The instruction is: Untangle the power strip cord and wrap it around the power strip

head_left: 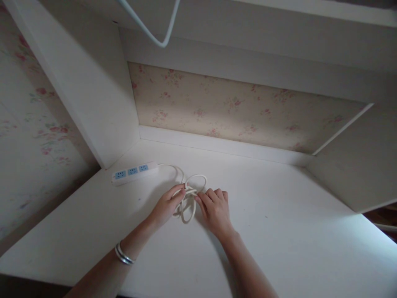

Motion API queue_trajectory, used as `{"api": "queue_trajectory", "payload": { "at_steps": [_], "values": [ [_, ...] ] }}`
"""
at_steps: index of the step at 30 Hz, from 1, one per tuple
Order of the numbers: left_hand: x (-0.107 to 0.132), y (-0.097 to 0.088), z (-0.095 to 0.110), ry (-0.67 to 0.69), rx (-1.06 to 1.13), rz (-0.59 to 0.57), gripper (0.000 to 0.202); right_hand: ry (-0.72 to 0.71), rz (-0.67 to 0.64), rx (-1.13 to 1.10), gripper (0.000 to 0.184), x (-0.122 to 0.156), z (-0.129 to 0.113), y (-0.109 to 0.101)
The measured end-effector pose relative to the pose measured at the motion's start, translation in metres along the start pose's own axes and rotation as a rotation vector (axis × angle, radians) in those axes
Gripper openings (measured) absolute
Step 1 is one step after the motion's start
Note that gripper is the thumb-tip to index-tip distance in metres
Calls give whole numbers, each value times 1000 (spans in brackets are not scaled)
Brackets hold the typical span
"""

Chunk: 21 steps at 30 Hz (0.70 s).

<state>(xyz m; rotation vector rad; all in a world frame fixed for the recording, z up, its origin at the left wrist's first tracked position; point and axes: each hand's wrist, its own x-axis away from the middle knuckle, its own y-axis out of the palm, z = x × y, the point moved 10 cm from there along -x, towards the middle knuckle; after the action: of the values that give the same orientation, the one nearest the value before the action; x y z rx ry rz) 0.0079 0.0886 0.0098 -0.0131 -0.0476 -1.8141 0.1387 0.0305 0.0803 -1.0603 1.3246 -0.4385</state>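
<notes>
A white power strip (135,173) with blue socket panels lies toward the left of the desk. Its cream power cord (187,215) runs from the strip's right end into a tangle of loops between my hands. My left hand (170,202) grips the loops from the left, thumb on top. From the right, my right hand (214,207) pinches part of the same cord, its fingers curled. The cord's plug is not visible; my fingers hide some of the loops.
The white desk top (279,240) carries a few small dark specks. White panels stand at left (89,82) and right (356,165), with floral wallpaper (229,107) behind. A pale bent tube (164,41) hangs at the top, below an overhead shelf (263,29).
</notes>
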Motion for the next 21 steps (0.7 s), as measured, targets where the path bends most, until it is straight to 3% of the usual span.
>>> {"api": "queue_trajectory", "payload": {
  "at_steps": [5,8,12,17,19,21],
  "values": [
    [2,4,19,33,-54,-54,37,2,-34,-38,20,-1,1,-1],
    [2,-1,27,83,-112,-27,34,35,-31,-100,19,-1,5,-2],
    [-1,-12,17,32,-87,33,37,92,40,-192,21,1,14,-4],
    [-2,-23,4,-41,-26,105,42,295,116,-195,37,7,54,-4],
    [-2,-29,5,-31,-18,161,42,428,58,-233,41,12,74,5],
    [-3,-33,5,-25,42,199,42,563,-85,-307,41,19,90,23]
  ]
}}
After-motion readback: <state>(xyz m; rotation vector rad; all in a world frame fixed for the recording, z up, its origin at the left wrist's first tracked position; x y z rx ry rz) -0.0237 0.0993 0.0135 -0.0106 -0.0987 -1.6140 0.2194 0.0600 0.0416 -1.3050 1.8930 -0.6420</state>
